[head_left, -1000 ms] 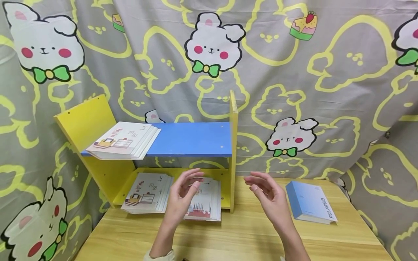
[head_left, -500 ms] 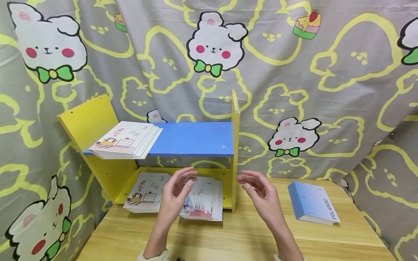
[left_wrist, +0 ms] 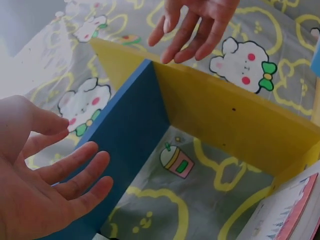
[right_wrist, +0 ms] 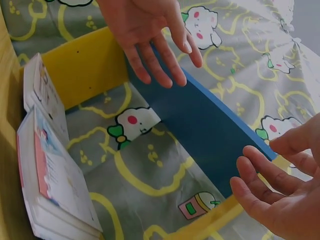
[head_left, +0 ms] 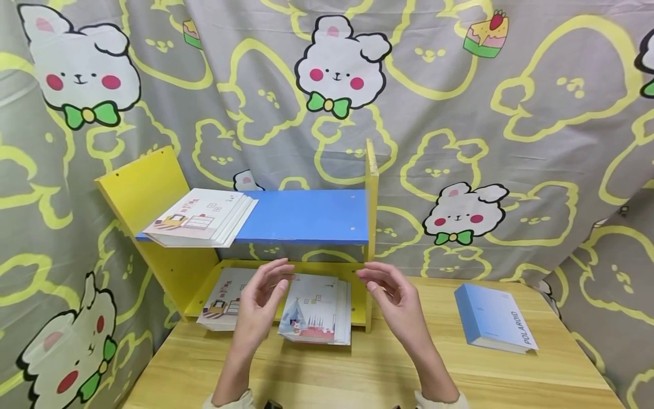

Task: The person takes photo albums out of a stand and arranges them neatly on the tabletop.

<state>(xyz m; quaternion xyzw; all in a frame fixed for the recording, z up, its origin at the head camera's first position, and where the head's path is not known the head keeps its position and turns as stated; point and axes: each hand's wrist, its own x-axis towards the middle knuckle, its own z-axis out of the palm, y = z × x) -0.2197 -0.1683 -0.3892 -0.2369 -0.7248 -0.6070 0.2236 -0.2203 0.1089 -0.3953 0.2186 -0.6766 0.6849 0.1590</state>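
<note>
My left hand (head_left: 260, 301) hovers before the lower level of a small yellow-and-blue bookshelf (head_left: 306, 216), holding nothing. Level with it, my right hand (head_left: 395, 298) hangs in the air near the right side panel, also holding nothing. The palms face each other and the fingers curve loosely. Between the hands lies a stack of white illustrated books (head_left: 314, 309) on the bottom board. Another stack of books (head_left: 219, 301) is partly hidden behind my left hand. A third stack of books (head_left: 196, 216) sits on the blue shelf at the left.
A thick blue-and-white book (head_left: 495, 318) marked POLAROID lies on the wooden table (head_left: 327, 378) to the right. Behind the bookshelf hangs a grey curtain (head_left: 286, 147) with rabbit prints. Small dark objects show at the bottom edge of the head view.
Both hands have drifted left across the shelf front, baring more of the lower right stack and covering more of the lower left one. The head view has turned slightly left.
</note>
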